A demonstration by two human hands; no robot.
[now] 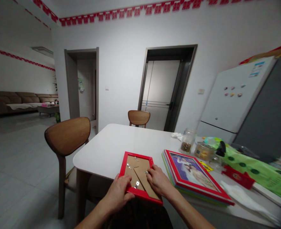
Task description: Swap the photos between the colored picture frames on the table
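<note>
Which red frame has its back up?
The red frame between left hand and right hand: its brown backing shows; the stacked red frame shows its photo.

Bare left hand (pixel 121 190), thumb apart from curled fingers; bare right hand (pixel 157 178), fingers bent inward. Both forearms reach forward, converging, backs of hands up.

Bare left hand (pixel 119 193) and bare right hand (pixel 158 180), both forearms left uncovered up to the view's lower edge, lap covered by dark clothing (pixel 140 218), its details obscured by shadow
</note>
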